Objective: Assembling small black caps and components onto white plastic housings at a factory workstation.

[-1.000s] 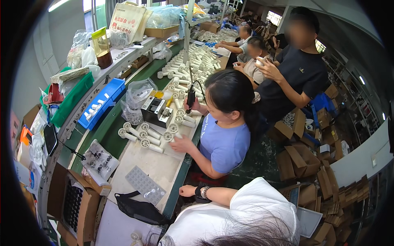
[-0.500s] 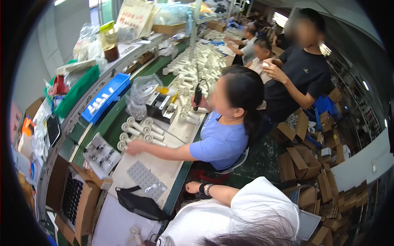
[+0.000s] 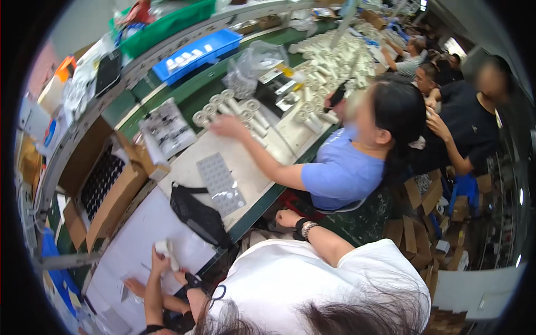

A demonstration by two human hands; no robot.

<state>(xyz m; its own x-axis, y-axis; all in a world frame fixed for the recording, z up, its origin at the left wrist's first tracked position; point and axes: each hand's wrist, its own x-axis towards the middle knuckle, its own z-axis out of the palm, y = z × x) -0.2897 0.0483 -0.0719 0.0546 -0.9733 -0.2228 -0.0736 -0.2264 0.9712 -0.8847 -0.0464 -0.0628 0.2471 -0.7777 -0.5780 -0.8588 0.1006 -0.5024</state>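
At the lower left, a white plastic tube with a round flared head [image 3: 172, 259] is above the pale work sheet. My left hand [image 3: 181, 277], with a dark band at the wrist, is closed at its lower end; the fingers are small and partly hidden. A co-worker's hand [image 3: 159, 262] grips the same tube higher up, and that person's other hand [image 3: 134, 287] is low over the sheet. My right hand [image 3: 287, 218], with a black band and a bracelet, is loosely closed by my lap below the table edge. Nothing shows in it.
A black pouch [image 3: 195, 216] and a clear sheet of grey discs [image 3: 221, 181] lie ahead. A co-worker in blue [image 3: 346, 164] reaches toward several white tubes [image 3: 254, 114]. An open carton of black parts [image 3: 114, 206] stands left; a blue tray [image 3: 195, 54] is farther back.
My view has swung, shifting the scene right and bringing more of the near sheet into sight. My left hand and the co-worker's two hands now show at the lower left.
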